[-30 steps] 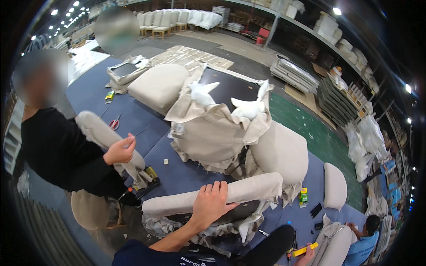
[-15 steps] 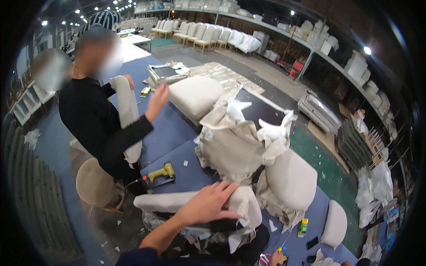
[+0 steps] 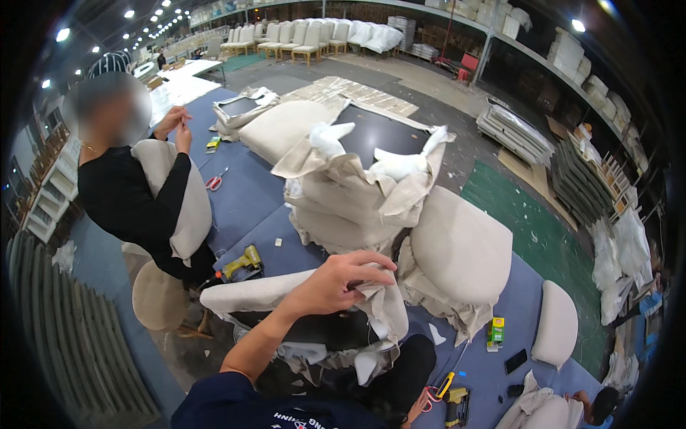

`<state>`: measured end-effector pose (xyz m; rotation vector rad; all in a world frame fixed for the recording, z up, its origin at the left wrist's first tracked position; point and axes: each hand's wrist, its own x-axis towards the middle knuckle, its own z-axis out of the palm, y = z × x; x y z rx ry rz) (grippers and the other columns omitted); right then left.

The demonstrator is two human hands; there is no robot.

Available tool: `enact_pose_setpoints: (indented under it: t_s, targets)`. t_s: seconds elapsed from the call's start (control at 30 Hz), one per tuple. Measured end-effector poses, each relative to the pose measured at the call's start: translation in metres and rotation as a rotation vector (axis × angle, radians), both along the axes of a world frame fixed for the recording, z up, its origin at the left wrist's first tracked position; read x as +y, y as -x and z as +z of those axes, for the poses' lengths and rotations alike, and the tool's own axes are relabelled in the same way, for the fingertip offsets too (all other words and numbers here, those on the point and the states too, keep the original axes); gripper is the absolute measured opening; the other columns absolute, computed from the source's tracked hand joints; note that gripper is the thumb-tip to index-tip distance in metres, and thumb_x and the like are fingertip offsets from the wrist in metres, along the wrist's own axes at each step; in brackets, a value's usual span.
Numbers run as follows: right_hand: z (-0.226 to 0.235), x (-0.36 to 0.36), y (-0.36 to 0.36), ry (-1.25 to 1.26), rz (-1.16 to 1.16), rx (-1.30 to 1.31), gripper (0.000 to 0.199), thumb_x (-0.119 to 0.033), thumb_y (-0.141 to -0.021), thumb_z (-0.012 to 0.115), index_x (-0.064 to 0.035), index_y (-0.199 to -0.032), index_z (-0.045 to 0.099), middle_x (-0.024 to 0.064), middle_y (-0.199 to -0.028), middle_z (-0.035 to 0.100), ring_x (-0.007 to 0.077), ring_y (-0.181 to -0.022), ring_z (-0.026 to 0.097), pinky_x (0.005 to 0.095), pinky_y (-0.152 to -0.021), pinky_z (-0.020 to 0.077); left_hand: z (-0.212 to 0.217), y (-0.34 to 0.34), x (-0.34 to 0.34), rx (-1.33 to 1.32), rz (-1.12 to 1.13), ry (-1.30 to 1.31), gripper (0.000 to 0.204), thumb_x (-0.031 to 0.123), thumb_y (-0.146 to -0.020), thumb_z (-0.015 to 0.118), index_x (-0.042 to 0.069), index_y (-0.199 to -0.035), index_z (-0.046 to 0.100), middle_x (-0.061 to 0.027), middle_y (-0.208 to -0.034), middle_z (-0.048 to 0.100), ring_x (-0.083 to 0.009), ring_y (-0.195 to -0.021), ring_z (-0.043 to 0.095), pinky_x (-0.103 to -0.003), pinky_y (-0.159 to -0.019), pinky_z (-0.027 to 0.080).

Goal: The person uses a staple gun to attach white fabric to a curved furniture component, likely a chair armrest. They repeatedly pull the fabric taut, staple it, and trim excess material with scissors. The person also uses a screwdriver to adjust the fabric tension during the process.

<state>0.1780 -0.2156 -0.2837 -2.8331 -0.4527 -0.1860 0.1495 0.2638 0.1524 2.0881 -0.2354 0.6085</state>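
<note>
left hand (image 3: 336,282): raised over the near chair part, fingers (image 3: 371,261) curled narrow and pinching a fold of loose beige upholstery fabric (image 3: 382,304) at its upper edge.
right hand (image 3: 414,409): only a sliver shows low at the frame edge, beside the dark trouser leg; whether its fingers are open or closed cannot be told.
thing in hand: a long beige padded chair-back piece with a dark underside (image 3: 286,307), lying across the lap just under the fingers, its cloth hanging in loose flaps below and to the right of them.
how it will handle: judged soft and light at the cloth, which creases and slides easily; the padded body looks firmer and bulkier, awkward rather than heavy.
where to take hold: judged best at the free cloth edge close to the fingertips, pulling it taut, with the padded rim steadied from below.
beyond the fingers: a heap of beige fabric-wrapped cushions with white stuffing (image 3: 357,193), on a blue-covered worktable (image 3: 243,193).
right of the fingers: a rounded cream seat cushion (image 3: 461,247).
left of the fingers: a yellow power tool (image 3: 243,261), and red-handled scissors (image 3: 214,181) further off.
co-worker: a person in a black top (image 3: 128,200) stands to the left, hugging another beige padded piece (image 3: 187,200), well apart.
</note>
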Motion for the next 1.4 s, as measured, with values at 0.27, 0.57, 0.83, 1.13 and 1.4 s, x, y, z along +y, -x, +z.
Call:
enact_pose_setpoints:
  t_s: [0.27, 0.57, 0.83, 1.13, 1.4]
  targets:
    - [-0.002, -0.011, -0.002, 0.061, -0.041, 0.061, 0.059, -0.015, -0.089, 0.059, -0.0083, -0.146, 0.050, 0.0202, -0.154, 0.042, 0.0409, -0.140, 0.042, 0.0499, -0.113, 0.0373, 0.001, 0.015, -0.007, -0.002, 0.098, -0.006, 0.045, -0.015, -0.074, 0.067, 0.007, -0.113, 0.073, -0.0094, -0.123, 0.070, -0.0290, -0.105, 0.071, -0.035, -0.089, 0.057]
    - [0.007, -0.042, -0.046, 0.192, -0.063, 0.048, 0.051, -0.014, -0.078, 0.077, -0.0119, -0.127, 0.064, 0.0149, -0.113, 0.067, 0.0347, -0.103, 0.064, 0.0410, -0.082, 0.0536, 0.005, 0.060, 0.016, -0.105, 0.223, -0.060, 0.023, -0.017, -0.082, 0.056, 0.002, -0.093, 0.064, -0.0125, -0.117, 0.069, -0.0245, -0.091, 0.071, -0.030, -0.075, 0.055]
    - [0.092, -0.035, -0.081, -0.788, -0.177, 0.713, 0.030, -0.007, -0.088, 0.076, 0.0046, -0.114, 0.065, 0.0095, -0.097, 0.073, 0.0159, -0.082, 0.069, 0.0289, -0.071, 0.0555, -0.010, 0.094, 0.034, -0.150, 0.261, -0.021, 0.014, -0.006, -0.066, 0.068, 0.004, -0.070, 0.059, -0.0169, -0.123, 0.070, -0.0302, -0.111, 0.069, -0.032, -0.080, 0.057]
    - [0.221, 0.157, 0.004, -1.653, -0.010, 0.884, 0.056, 0.003, -0.080, 0.078, -0.0035, -0.131, 0.054, 0.0098, -0.115, 0.061, 0.0212, -0.101, 0.063, 0.0327, -0.092, 0.0534, -0.004, 0.103, 0.025, -0.313, 0.335, -0.259, 0.050, 0.023, -0.069, 0.091, 0.005, -0.064, 0.044, -0.0130, -0.127, 0.067, -0.0370, -0.113, 0.064, -0.043, -0.090, 0.055]
    - [0.291, 0.242, 0.016, -1.442, 0.819, 1.123, 0.035, -0.030, -0.088, 0.075, 0.0007, -0.083, 0.061, 0.0091, -0.068, 0.061, 0.0190, -0.062, 0.061, 0.0299, -0.058, 0.0485, -0.009, 0.105, 0.001, -0.301, 0.547, -0.344, 0.028, 0.000, -0.074, 0.074, 0.001, -0.069, 0.046, -0.0179, -0.128, 0.067, -0.0422, -0.118, 0.062, -0.047, -0.099, 0.051]
